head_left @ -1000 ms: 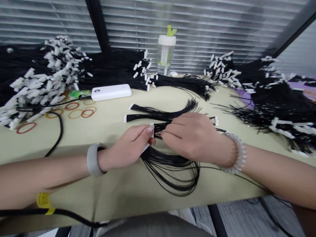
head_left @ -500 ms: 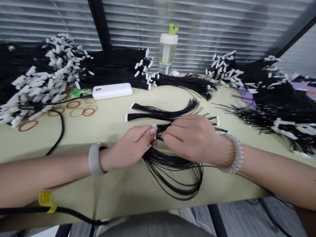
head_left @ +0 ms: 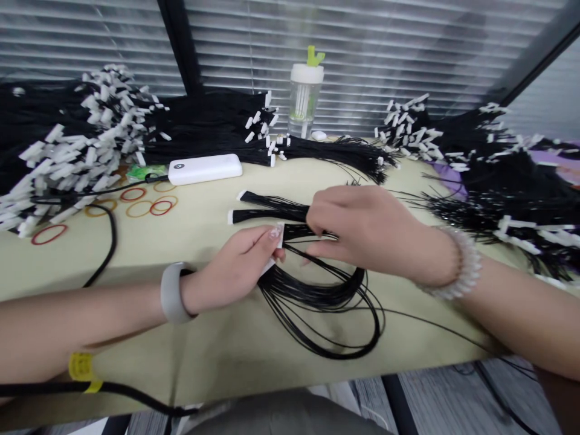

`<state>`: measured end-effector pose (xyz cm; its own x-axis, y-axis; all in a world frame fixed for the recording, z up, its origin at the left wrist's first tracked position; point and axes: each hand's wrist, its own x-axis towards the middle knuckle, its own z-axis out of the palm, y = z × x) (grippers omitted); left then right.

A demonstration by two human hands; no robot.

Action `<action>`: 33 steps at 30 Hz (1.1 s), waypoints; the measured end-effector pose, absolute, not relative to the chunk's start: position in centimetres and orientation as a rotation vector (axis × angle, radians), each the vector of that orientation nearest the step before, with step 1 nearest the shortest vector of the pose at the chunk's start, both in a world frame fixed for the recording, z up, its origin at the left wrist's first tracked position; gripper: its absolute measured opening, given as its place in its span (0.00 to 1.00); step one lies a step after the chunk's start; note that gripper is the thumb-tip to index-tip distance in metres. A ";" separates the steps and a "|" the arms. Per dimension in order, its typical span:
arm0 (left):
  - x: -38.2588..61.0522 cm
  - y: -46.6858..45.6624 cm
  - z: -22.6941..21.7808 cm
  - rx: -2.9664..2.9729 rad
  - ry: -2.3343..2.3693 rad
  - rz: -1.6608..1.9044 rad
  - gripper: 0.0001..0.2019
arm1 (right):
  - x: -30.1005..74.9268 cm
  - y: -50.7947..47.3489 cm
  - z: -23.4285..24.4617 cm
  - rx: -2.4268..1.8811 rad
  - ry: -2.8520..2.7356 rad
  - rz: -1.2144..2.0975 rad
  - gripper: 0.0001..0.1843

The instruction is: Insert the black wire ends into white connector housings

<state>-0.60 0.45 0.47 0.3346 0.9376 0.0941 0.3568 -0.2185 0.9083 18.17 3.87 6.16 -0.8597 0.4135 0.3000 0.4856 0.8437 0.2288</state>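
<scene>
My left hand (head_left: 244, 254) pinches a white connector (head_left: 281, 234) between thumb and fingers. Black wires (head_left: 296, 231) run out of it to the right. Below the fingers a second white connector (head_left: 267, 266) shows in part, and its looped black wires (head_left: 317, 296) curve over the tabletop. Over the wires hovers my right hand (head_left: 362, 229), its thumb apart from the curled fingers; no object shows in that gap. Two more wire bundles with white connectors, an upper one (head_left: 267, 199) and a lower one (head_left: 258, 214), lie just behind; their right ends are hidden by my right hand.
Big heaps of black wires with white connectors (head_left: 77, 157) fill the back left, with another heap (head_left: 489, 175) at the right. A white power bank (head_left: 206, 169), rubber bands (head_left: 139, 209) and a drinking bottle (head_left: 304, 99) stand or lie between. A black cable (head_left: 131, 393) crosses the front left.
My right hand has shifted right and slightly up, away from the left fingers, its thumb parting from the other fingers. The wire loop has spread a little. The left hand stays on the connector.
</scene>
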 end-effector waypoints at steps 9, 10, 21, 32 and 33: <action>-0.5 1.3 -0.3 1.417 1.285 1.178 0.18 | 20.9 3.4 7.7 -0.933 -3.163 0.267 0.23; -0.5 1.3 -0.4 1.408 1.286 1.168 0.18 | 21.0 3.2 7.3 -0.931 -3.236 0.329 0.21; -0.5 1.3 -0.5 1.373 1.282 1.162 0.18 | 19.6 3.5 5.9 -0.822 -3.279 0.255 0.09; -0.6 1.1 -0.2 1.487 1.258 1.120 0.17 | 23.7 8.0 10.7 -1.245 -1.928 0.287 0.18; -0.5 1.1 -0.2 1.502 1.257 1.107 0.18 | 23.9 8.3 10.7 -1.133 -1.831 0.409 0.20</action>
